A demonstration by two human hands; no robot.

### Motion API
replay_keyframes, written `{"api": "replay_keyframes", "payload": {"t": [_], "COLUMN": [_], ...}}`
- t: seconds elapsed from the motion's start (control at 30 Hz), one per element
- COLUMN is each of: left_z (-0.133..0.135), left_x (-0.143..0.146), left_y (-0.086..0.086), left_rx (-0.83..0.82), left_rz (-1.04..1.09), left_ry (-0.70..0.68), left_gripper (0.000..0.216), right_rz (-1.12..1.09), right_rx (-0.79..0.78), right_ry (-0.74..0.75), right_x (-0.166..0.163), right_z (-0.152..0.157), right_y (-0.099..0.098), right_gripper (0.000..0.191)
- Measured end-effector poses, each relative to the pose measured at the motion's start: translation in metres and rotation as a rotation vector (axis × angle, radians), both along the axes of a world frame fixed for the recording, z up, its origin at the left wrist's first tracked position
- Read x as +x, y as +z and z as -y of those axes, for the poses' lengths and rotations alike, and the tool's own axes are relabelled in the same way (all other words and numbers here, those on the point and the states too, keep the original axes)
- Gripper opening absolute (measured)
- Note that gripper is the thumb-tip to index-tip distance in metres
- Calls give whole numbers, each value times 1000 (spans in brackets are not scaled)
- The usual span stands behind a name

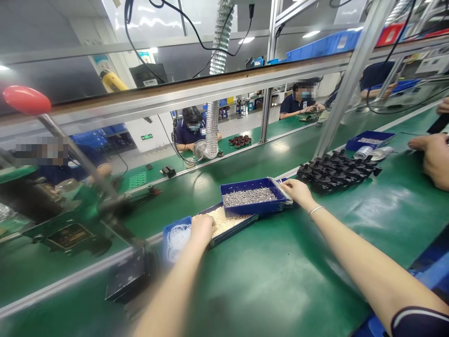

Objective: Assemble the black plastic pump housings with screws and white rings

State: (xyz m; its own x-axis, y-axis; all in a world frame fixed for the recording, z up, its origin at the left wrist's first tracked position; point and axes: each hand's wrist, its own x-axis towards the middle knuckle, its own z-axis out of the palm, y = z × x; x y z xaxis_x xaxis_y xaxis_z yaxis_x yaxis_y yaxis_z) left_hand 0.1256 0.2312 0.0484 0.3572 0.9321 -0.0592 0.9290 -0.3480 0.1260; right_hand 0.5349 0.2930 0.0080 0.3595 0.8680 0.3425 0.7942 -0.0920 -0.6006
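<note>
My left hand (pixel 202 229) is at the left end of a tray of small cream-coloured pieces (pixel 224 222), its fingers curled down and partly hidden. Close on its left is a blue bin (pixel 167 239) of thin white rings (pixel 178 239). Resting partly over the cream pieces, a blue tray (pixel 257 208) contains many small metal pins (pixel 249 197). My right hand (pixel 297 192) is at that tray's right end, where clear film or tape covers the edge. Its thumb and fingers are pinched together; what lies between them is too small to make out.
Black plastic parts (pixel 333 173) lie right of my right hand, near another blue tray (pixel 370 139). A co-worker's hand (pixel 433 157) is at the far right. A red-knobbed lever (pixel 27 100) belongs to a press at left. A metal post (pixel 345 84) rises behind the parts.
</note>
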Motion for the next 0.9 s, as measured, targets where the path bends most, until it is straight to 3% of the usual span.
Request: {"api": "replay_keyframes", "payload": {"t": [0.2,0.4,0.5,0.63,0.73,0.9], "left_z": [-1,2,2,7,20,77], "left_x": [3,-1,0,0,-6,-32], "left_y": [0,-7,-11,-9,-4,5], "left_rx": [-13,31,58,88,69,-56], "left_rz": [54,259,405,649,852,1163], "left_ry": [11,22,75,147,151,140], "left_gripper": [23,17,10,16,12,18], "right_rz": [-255,-493,-559,-679,-842,-1042], "right_rx": [104,333,359,194,29,-111], "right_ry": [-16,26,176,542,801,934], "right_x": [-2,-14,-49,-121,-175,-234], "right_z": [17,50,75,116,142,171], "right_y": [24,65,88,106,105,88], "right_gripper": [29,45,54,46,36,33]}}
